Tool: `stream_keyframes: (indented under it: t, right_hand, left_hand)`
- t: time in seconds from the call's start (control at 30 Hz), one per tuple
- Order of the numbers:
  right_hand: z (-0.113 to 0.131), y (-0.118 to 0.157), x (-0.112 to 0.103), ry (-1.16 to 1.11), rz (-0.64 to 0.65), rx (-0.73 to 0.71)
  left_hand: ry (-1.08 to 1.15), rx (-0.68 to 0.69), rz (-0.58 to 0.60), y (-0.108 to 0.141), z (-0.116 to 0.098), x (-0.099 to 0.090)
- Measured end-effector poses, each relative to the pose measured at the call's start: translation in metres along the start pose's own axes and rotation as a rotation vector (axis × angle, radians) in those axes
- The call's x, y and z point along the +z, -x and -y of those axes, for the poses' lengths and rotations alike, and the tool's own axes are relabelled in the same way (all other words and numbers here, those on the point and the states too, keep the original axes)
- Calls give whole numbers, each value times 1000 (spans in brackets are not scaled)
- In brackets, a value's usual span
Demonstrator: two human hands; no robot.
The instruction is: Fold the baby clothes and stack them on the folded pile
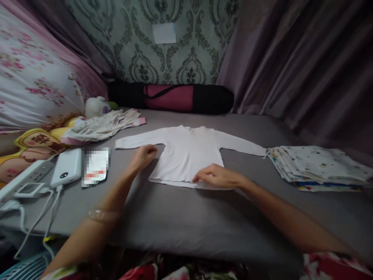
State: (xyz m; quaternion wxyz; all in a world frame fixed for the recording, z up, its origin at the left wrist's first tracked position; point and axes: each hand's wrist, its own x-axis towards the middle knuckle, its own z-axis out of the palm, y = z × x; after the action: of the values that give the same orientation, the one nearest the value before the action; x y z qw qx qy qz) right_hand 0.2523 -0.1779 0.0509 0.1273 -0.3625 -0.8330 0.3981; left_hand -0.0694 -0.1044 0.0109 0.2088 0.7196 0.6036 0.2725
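Note:
A small white long-sleeved shirt (190,153) lies spread on the grey bed sheet (180,217), its collar away from me and its sleeves stretched out to both sides. My left hand (145,154) is just below the left-hand sleeve, beside the shirt's side edge. Its fingers are curled in, and nothing shows in them. Over the lower right part of the shirt, close to the hem, is my right hand (217,175). Its fingers are loosely extended, and whether they touch the fabric is hard to tell.
Folded printed cloths (317,165) are stacked at the right, touching the sleeve's cuff. On the left lie a crumpled garment (101,126), a blurred-out phone-like item (96,167), a white power bank (67,167) and a power strip (36,175) with cables. A black-and-pink long bag (170,97) lines the wall.

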Motion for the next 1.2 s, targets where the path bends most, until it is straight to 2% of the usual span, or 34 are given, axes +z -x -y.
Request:
stream_keyframes:
  t: [0.07,0.13,0.17,0.27,0.4,0.53,0.67,0.87,1.0,1.2]
  right_hand:
    - [-9,-35,-5,30,-157,29]
    - [-19,-72,-2,110,-311,57]
    - [-24,-89,2,159,-333,74]
    - [-30,-131,17,286,-276,122]
    - [-28,-162,35,406,-214,176]
    - [-27,-169,44,518,-231,239]
    - [-29,-169,47,576,-237,247]
    - [-27,-170,47,622,-222,251]
    - [-18,-165,53,621,-156,208]
    - [3,-147,74,592,-111,120]
  left_hand:
    - [-92,-57,-97,-23,15,5]
    - [-150,-45,-105,-39,21,11]
    - [-171,-24,-97,-44,21,14]
    - [-236,25,-75,-51,18,21]
    - [-372,61,-60,-51,11,23]
    - [-453,32,-66,-52,9,25]
    - [-391,-13,-117,-58,16,30]
    - [-348,68,-193,-62,26,36]
    - [-316,91,-206,-62,30,39]
    - [-257,109,-243,-60,37,39]
